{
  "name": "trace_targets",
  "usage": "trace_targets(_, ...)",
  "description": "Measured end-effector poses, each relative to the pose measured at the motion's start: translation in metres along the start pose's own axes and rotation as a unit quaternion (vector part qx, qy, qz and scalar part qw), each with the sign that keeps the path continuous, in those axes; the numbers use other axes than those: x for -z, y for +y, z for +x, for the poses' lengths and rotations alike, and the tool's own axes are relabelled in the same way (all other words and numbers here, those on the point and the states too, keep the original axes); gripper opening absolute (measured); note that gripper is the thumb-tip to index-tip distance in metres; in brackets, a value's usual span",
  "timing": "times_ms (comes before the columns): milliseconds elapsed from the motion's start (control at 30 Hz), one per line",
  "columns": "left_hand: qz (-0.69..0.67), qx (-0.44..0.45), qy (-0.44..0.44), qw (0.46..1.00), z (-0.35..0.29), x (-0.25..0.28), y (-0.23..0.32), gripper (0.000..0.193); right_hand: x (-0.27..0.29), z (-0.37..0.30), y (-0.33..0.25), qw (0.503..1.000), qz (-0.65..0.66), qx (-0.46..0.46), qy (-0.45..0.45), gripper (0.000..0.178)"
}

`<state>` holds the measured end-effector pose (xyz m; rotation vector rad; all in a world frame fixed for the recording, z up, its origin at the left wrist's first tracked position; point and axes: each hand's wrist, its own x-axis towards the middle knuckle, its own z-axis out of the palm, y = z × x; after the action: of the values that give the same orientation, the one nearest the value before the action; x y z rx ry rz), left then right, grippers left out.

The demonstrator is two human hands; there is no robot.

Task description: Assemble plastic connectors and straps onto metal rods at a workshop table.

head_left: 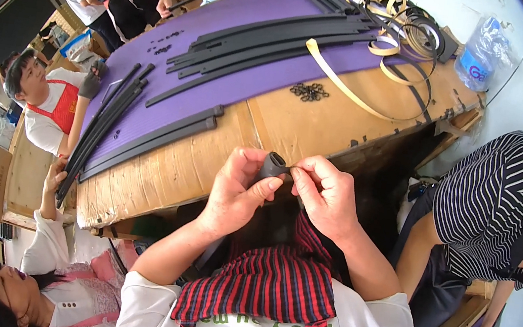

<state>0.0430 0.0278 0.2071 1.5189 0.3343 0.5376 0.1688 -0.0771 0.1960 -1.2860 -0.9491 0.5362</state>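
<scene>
Dark-grey hollow tube piece [266,169] near cardboard-topped table [138,183] edge — left hand [234,190] clasps it mouth-up, apparently steadying; right hand [327,189] thumb and forefinger pinched beside it, anything between too small to tell.

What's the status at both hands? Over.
Left hand holding the dark hollow piece. Right hand at its right side, grip unclear. Small black rings beyond on the table, apart from both hands.
</scene>
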Motion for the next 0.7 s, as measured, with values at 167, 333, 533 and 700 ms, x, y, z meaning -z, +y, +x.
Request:
trace_targets(167,-0.031,-0.023,0.011,0.999,-0.006,-0.004,-0.015,0.029,0.008,-0.009,0.012,0.992,-0.111,0.064,-0.008,0.011)
trace_targets(333,-0.035,-0.032,0.002,0.999,-0.006,-0.003,-0.019,0.028,0.006,-0.008,0.015,0.992,-0.112,0.058,-0.004,0.013)
trace_targets(533,-0.144,0.037,0.046,0.988,-0.004,-0.004,-0.013,0.018,0.009,-0.004,0.005,0.989,-0.128,-0.040,-0.056,0.022)
trace_targets(700,-0.154,0.002,0.052,0.987,-0.005,-0.006,-0.012,0.016,0.003,-0.003,0.007,0.994,-0.050,0.008,-0.097,0.027)
